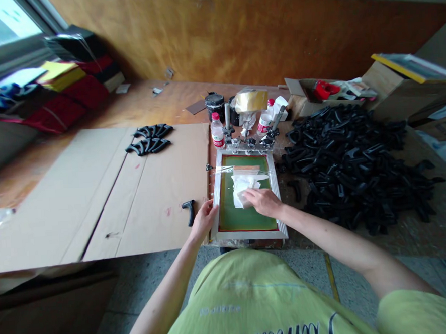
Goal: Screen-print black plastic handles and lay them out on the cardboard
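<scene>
A screen-printing frame [281, 219] with a green mesh lies on the bench, clamped at its far end. My right hand [263, 202] presses a crumpled white cloth [243, 187] onto the mesh, fingers closed on it. My left hand [203, 219] grips the frame's left edge. A single black plastic part [190, 210] lies on the cardboard just left of my left hand.
A big heap of black plastic parts [355, 164] fills the bench to the right. Several more black parts [150, 139] sit on the cardboard sheet [107, 194] at left. Bottles and ink jars [219, 112] stand behind the frame. Cardboard boxes [392, 91] at back right.
</scene>
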`<state>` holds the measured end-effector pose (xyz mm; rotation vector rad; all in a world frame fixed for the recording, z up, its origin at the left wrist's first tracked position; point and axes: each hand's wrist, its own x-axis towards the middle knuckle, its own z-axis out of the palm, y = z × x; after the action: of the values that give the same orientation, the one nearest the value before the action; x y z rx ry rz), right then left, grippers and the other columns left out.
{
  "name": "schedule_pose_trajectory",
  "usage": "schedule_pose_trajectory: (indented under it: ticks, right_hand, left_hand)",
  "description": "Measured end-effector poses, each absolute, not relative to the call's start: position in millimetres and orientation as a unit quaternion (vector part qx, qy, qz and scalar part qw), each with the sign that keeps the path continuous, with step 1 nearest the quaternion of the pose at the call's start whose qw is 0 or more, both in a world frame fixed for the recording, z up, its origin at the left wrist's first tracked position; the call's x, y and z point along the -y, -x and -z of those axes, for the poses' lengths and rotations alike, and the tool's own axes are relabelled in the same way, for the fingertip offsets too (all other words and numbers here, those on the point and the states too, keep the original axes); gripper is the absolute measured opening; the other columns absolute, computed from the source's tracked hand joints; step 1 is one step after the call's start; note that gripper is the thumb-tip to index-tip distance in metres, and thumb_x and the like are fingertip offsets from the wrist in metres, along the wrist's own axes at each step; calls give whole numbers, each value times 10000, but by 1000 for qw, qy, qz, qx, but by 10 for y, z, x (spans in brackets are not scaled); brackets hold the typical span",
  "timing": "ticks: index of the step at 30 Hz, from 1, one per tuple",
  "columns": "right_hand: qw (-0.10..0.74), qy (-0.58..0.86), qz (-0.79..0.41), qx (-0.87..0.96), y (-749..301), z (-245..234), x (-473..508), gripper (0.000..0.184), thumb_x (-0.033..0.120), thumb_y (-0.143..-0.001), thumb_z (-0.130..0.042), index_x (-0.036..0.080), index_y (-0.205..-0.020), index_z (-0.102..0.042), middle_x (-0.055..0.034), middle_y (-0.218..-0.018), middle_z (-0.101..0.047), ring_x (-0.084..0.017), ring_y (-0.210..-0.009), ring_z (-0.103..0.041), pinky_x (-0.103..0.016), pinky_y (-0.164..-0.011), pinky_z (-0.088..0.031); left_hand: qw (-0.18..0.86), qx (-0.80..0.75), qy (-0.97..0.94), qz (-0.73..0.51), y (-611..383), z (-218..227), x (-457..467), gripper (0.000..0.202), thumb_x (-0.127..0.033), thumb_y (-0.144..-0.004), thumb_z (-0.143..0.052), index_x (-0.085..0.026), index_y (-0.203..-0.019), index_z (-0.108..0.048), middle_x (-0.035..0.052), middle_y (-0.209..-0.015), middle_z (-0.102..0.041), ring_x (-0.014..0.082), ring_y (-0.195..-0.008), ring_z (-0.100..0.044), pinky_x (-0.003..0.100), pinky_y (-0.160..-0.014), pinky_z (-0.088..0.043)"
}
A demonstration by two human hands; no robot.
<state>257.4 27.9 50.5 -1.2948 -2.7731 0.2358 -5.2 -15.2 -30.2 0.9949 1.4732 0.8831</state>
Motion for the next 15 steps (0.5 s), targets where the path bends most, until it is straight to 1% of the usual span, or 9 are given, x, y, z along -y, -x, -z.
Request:
schedule_pose_trajectory:
  ticks: [2,5,6,7,9,11,13,15]
  right_hand:
    - [28,395,-101,913,-2595,-467,-194,260,69,-874,-528,180,-1047,-688,-78,-1070,-710,-175,-890,-656,-261,-723,-468]
    - [54,423,-125,896,-2587,-541,-261,171,213,-888,-621,233,-1036,-703,-32,-992,-736,-184,-853,-678,-269,-707,-488]
    - [78,448,-126,881,-2562,-595,-346,200,266,-884,-648,259,-1077,-697,-20,-1006,-740,-190,-861,-683,-275,-714,-497]
    - [106,475,-124,865,-2531,-660,-455,271,303,-874,-672,285,-1144,-679,-14,-1042,-740,-196,-880,-686,-285,-731,-506]
    - [158,518,-114,833,-2496,-808,-710,467,323,-848,-707,328,-1302,-599,-15,-1128,-727,-208,-919,-686,-308,-777,-519]
    - [201,549,-103,804,-2570,-956,-961,598,345,-833,-717,329,-1398,-523,-27,-1112,-729,-216,-895,-686,-328,-794,-522]
    - [259,581,-96,765,-2796,-1059,-1157,595,412,-855,-674,289,-1413,-511,-35,-1005,-742,-214,-824,-681,-336,-782,-519]
    - [328,620,-89,707,-3121,-1067,-1263,483,460,-910,-566,226,-1332,-580,-44,-903,-737,-207,-781,-673,-332,-770,-513]
  left_hand:
    - [552,-627,-401,-377,42,265,155,603,-541,-744,-687,-143,-1195,-640,38,-752,-702,184,-652,-640,251,-558,-462]
    - [564,-623,-384,-383,25,153,164,632,-541,-722,-707,-141,-1205,-631,33,-736,-696,175,-630,-630,241,-536,-449]
    - [571,-616,-381,-385,22,99,169,664,-546,-717,-710,-140,-1234,-614,31,-733,-694,172,-624,-626,238,-530,-445]
    - [580,-609,-378,-387,21,34,174,710,-549,-713,-714,-138,-1277,-587,27,-731,-692,168,-617,-622,236,-527,-442]
    - [594,-593,-373,-395,26,-121,183,808,-551,-704,-729,-143,-1368,-515,11,-712,-684,157,-602,-611,225,-520,-430]
    - [602,-579,-365,-411,33,-308,180,827,-557,-710,-736,-165,-1396,-494,-7,-700,-672,139,-580,-595,209,-506,-408]
    - [595,-569,-355,-442,28,-514,146,713,-584,-731,-719,-176,-1300,-583,-17,-688,-655,114,-540,-565,199,-482,-383]
    - [577,-555,-353,-484,-4,-724,63,583,-627,-775,-661,-166,-1131,-668,-14,-682,-642,97,-511,-539,200,-472,-382]
